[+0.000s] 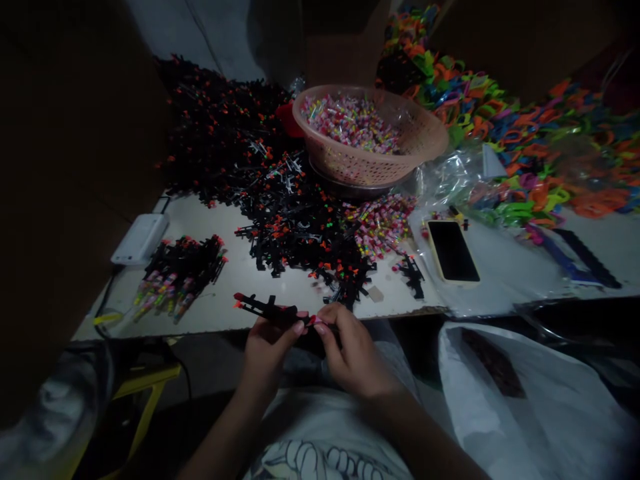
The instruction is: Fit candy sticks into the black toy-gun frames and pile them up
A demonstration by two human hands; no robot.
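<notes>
My left hand (270, 348) is closed around a small black toy gun (273, 309) with an orange-red tip pointing left. At the gun's right end, my right hand (350, 347) pinches a small pink-and-red wrapped piece (316, 321), which seems to touch the gun. Both hands are just in front of the table edge. A large heap of black toy guns (295, 227) lies beyond them. To its right is a pile of small colourful wrapped pieces (383, 223). On the left, a bundle of toy guns (187, 263) has colourful pieces at the near ends.
A pink basket (425, 150) of wrapped pieces stands at the back. A phone (453, 250) lies on clear plastic at right, near a heap of colourful plastic parts (515, 140). A white box (140, 239) sits at left; a white sack (540, 407) stands below the table's right side.
</notes>
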